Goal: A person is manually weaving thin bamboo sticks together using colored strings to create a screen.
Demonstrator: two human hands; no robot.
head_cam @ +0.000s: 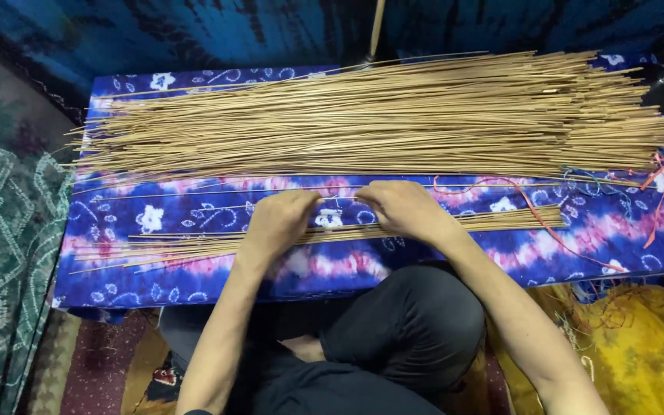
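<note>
A big pile of long thin tan sticks (378, 115) lies across a blue and pink tie-dyed cloth (155, 219). A smaller flat bundle of sticks (501, 221) lies nearer to me. My left hand (278, 223) and my right hand (401, 209) rest side by side on the middle of that small bundle, fingers curled down over the sticks. What the fingertips pinch is hidden under the hands.
Loose red and orange strings (655, 180) trail over the cloth at the right. A yellow cloth (639, 338) lies at the lower right, a green patterned rug (1, 230) at the left. My black-trousered knees (409, 323) are tucked against the cloth's near edge.
</note>
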